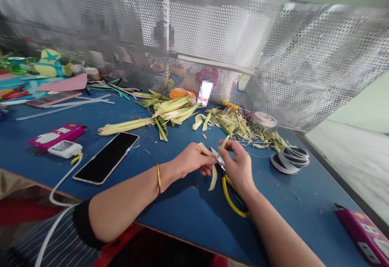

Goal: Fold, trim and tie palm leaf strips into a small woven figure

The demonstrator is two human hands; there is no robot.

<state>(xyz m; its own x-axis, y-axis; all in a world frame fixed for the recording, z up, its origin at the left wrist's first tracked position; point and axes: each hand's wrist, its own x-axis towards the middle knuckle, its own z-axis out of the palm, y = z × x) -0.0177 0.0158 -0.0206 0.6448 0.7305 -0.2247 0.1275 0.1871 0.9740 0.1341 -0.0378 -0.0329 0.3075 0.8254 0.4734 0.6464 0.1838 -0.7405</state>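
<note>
My left hand (194,159) pinches pale green strips of corn husk (213,178), one end hanging below the fingers. Close by on its right, my right hand (238,167) grips another narrow part of husk (224,143) between thumb and fingers. Whether the two parts are one strip is hidden by the fingers. Under the right hand lie scissors with yellow handles (227,200), partly covered, on the blue table (182,210). Beyond the hands rests a bundle of corn husks (173,111), and to its right a heap of husk scraps (237,125).
A spool of white line (290,159) stands at right, with a tape roll (264,119) behind it. Left are a black phone (107,157), a purple power strip (57,135) and a white charger (65,148). Another purple power strip (364,234) lies front right. Perforated metal panels (212,28) border the back.
</note>
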